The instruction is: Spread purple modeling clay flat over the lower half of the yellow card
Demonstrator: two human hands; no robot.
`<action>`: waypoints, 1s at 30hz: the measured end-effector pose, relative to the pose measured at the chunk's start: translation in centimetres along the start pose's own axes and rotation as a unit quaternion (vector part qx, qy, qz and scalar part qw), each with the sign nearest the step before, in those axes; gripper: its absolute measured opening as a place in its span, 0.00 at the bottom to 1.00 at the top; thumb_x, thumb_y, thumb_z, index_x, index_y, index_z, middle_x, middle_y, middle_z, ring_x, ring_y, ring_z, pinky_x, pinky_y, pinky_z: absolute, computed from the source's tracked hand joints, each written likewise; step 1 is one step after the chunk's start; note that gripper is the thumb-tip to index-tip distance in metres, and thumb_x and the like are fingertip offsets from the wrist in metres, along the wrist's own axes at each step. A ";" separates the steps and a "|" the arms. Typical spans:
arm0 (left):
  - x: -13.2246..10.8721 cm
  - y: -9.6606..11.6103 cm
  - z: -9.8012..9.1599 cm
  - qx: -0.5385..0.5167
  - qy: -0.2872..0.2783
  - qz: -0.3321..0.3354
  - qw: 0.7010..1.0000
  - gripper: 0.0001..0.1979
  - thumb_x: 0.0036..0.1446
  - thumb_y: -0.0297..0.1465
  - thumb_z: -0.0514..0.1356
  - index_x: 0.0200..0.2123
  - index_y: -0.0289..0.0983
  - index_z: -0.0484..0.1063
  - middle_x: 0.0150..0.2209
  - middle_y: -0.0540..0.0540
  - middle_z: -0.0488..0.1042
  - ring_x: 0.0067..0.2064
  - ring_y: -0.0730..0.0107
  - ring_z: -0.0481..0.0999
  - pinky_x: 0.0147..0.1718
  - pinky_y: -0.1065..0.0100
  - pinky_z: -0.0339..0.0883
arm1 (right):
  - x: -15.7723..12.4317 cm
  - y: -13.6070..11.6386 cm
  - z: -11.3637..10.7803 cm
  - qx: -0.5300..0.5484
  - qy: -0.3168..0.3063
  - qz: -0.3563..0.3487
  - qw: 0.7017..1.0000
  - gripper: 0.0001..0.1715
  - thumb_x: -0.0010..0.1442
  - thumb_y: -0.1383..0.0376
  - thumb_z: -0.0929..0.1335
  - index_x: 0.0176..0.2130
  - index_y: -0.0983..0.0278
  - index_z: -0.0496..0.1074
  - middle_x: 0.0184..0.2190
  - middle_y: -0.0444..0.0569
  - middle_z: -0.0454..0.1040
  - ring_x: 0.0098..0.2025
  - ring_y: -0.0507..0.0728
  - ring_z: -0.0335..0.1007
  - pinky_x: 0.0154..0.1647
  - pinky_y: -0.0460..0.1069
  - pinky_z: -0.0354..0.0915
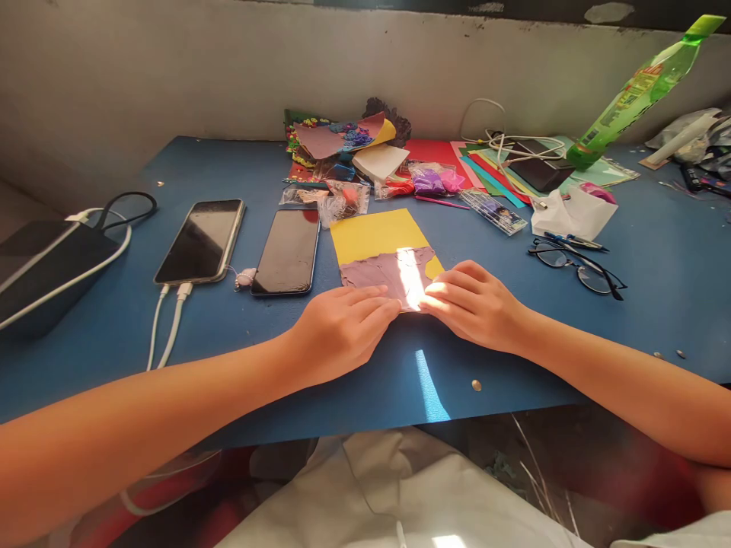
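Observation:
A yellow card (374,233) lies on the blue table, its nearer part covered by a thin, uneven layer of mauve clay (380,269). My left hand (341,326) rests at the card's near left edge, fingers together and touching the clay. At the near right corner, my right hand (477,306) has its fingers bent and pressed together on the card's edge. What lies under the fingertips is hidden. A strip of sunlight crosses the clay between the hands.
Left of the card lie a dark phone (286,253) and a phone with cables (199,242). Glasses (576,266) lie right. Behind are clay packets (431,180), coloured papers and a tilted green bottle (633,95). The table's front edge (365,435) is near.

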State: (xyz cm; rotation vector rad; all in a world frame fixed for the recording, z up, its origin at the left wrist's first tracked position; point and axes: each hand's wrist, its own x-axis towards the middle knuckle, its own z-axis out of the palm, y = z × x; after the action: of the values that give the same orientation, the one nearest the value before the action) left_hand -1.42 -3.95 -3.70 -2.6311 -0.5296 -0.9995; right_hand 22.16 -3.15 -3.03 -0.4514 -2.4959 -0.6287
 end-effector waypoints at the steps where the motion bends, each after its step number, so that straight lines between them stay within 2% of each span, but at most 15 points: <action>1: 0.2 0.2 0.0 0.023 -0.001 0.004 1.000 0.05 0.62 0.22 0.59 0.38 0.29 0.75 0.36 0.43 0.83 0.41 0.60 0.83 0.35 0.66 0.79 | 0.1 -0.2 0.1 -0.001 0.012 -0.008 1.000 0.04 0.64 0.72 0.67 0.36 0.66 0.72 0.30 0.46 0.78 0.35 0.52 0.69 0.38 0.49 0.65; 6: 0.5 1.0 0.3 0.095 -0.001 0.033 0.995 0.07 0.62 0.21 0.57 0.34 0.28 0.75 0.33 0.41 0.82 0.37 0.61 0.84 0.29 0.68 0.76 | 0.7 -1.3 0.1 -0.085 0.037 -0.013 0.996 0.05 0.62 0.72 0.69 0.36 0.63 0.74 0.34 0.45 0.79 0.36 0.52 0.72 0.42 0.52 0.64; 12: 0.1 0.9 0.5 0.089 -0.008 0.010 0.996 0.09 0.63 0.19 0.54 0.36 0.28 0.75 0.33 0.42 0.82 0.37 0.64 0.83 0.33 0.68 0.78 | 1.0 -1.7 -0.1 -0.119 0.049 -0.023 0.991 0.09 0.59 0.72 0.71 0.29 0.60 0.74 0.32 0.41 0.79 0.34 0.51 0.73 0.41 0.52 0.63; 15: 0.2 0.9 0.6 0.088 -0.009 0.010 0.996 0.10 0.63 0.18 0.53 0.35 0.28 0.75 0.33 0.42 0.82 0.36 0.64 0.83 0.32 0.68 0.78 | 1.1 -1.7 0.0 -0.121 0.060 -0.011 0.991 0.08 0.59 0.71 0.72 0.30 0.61 0.74 0.32 0.40 0.79 0.36 0.50 0.73 0.41 0.52 0.62; 18: 0.3 1.0 0.6 0.097 -0.007 0.018 0.995 0.10 0.62 0.18 0.54 0.34 0.26 0.75 0.32 0.41 0.82 0.35 0.63 0.84 0.30 0.68 0.77 | 1.2 -1.7 -0.1 -0.130 0.045 -0.025 0.990 0.07 0.60 0.71 0.71 0.32 0.60 0.75 0.31 0.39 0.80 0.36 0.50 0.73 0.42 0.51 0.63; 23: 0.3 1.0 0.4 0.115 -0.020 0.053 0.992 0.10 0.62 0.17 0.53 0.36 0.24 0.76 0.34 0.39 0.82 0.37 0.62 0.83 0.31 0.68 0.77 | 1.1 -1.5 -0.3 -0.140 0.034 -0.034 0.989 0.07 0.59 0.71 0.72 0.30 0.61 0.75 0.30 0.39 0.79 0.35 0.49 0.73 0.39 0.50 0.63; 30: 0.1 0.9 0.4 0.116 -0.030 0.056 0.991 0.11 0.63 0.18 0.52 0.36 0.25 0.76 0.34 0.38 0.82 0.37 0.64 0.83 0.30 0.70 0.74 | 0.7 -1.3 -0.3 -0.145 0.021 -0.038 0.988 0.08 0.61 0.71 0.71 0.31 0.59 0.74 0.31 0.40 0.79 0.39 0.51 0.73 0.40 0.50 0.62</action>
State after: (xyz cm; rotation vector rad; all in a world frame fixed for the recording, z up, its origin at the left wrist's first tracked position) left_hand -0.68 -4.57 -4.03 -2.4585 -0.4735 -0.7767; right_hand 21.15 -4.24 -2.82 -0.4452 -2.3978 -1.0292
